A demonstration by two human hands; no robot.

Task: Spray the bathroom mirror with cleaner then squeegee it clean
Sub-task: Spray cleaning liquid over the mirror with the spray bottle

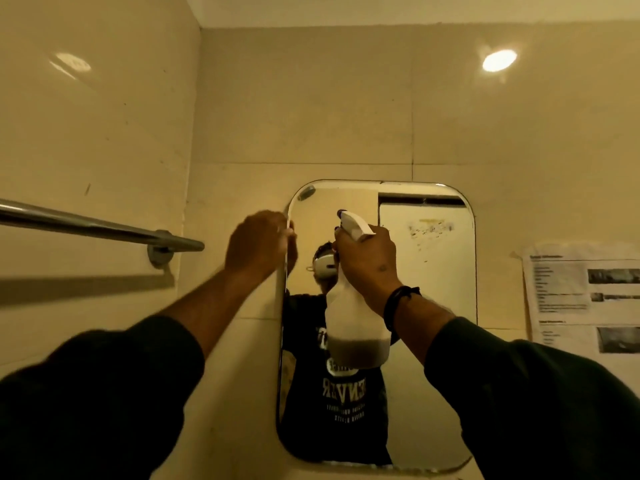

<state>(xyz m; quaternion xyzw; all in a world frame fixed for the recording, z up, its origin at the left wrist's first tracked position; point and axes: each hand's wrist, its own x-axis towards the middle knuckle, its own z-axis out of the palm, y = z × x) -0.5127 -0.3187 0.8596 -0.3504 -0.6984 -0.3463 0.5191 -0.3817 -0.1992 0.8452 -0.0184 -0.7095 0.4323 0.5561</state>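
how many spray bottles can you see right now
1. The spray bottle is held up in front of the mirror by the right hand. Others could sit below the frame.

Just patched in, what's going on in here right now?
A person stands facing the wall mirror. The right hand holds a spray bottle up in front of the glass, nozzle toward the upper part; the bottle is only partly full. The left hand grips the mirror's left edge. No squeegee is in view, so this looks like the spraying stage. A towel bar is on the left wall.
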